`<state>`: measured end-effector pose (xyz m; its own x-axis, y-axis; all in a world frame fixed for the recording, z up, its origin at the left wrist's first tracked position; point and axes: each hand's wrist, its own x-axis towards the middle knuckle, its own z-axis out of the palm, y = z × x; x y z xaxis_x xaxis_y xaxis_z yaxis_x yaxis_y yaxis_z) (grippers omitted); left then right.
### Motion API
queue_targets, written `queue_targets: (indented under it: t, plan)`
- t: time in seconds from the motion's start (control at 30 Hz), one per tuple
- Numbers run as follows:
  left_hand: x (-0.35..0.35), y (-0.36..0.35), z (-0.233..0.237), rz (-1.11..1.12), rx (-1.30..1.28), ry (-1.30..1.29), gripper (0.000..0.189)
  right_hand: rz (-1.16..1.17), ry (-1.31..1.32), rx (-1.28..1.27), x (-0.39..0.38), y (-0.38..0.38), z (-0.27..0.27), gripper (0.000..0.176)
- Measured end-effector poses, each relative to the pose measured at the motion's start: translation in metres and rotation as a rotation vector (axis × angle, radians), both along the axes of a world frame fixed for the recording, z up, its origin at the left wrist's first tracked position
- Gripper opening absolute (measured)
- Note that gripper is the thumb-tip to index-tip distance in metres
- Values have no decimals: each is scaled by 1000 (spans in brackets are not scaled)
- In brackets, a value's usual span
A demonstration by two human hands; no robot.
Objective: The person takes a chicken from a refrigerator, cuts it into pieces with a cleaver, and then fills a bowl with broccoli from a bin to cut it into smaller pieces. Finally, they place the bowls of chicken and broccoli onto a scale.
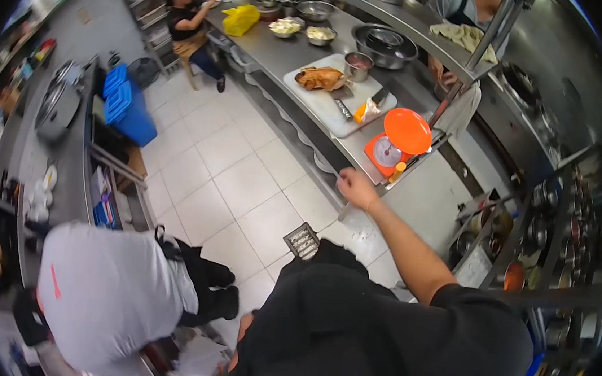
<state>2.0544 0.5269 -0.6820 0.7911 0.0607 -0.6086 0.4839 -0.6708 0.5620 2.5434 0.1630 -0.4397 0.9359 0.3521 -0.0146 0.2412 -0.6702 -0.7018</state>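
My right hand [357,188] is held out over the floor by the near corner of the steel table, its fingers curled in with nothing visible in them. Closest to it stands an orange kitchen scale [385,153] with a round orange pan [408,131]. A small yellow-capped bottle [397,170] is beside the scale. Behind these, a white cutting board [308,100] carries a whole browned bird [320,79], a cleaver [342,109] and an orange-and-white item I cannot make out. Only a sliver of skin shows at my left side; my left hand is hidden.
Metal bowls [317,10] and a yellow bag [240,20] stand farther along the table [271,47]. A person in a white shirt [109,300] bends close on my left. Another person sits at the far end; one works behind the shelf. A floor drain [302,240] lies ahead.
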Motion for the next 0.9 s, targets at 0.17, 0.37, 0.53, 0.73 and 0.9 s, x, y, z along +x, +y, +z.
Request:
queue_targets:
  t: [0.17,0.37,0.53,0.73,0.9]
  plan:
    - [230,91,20,727,-298,41,34,-484,-97,0,146,20,6,51]
    - [393,145,72,792,-220,88,33,-947,10,-79,268,14,-17,47]
    - [460,179,84,444,-66,205,35,-942,-156,43,283,5,-52,31]
    - [587,226,77,155,-4,328,38,-1009,-301,127,262,19,19,19]
    - [733,269,46,-84,6,403,40,-1171,-363,83,221,50,36,19]
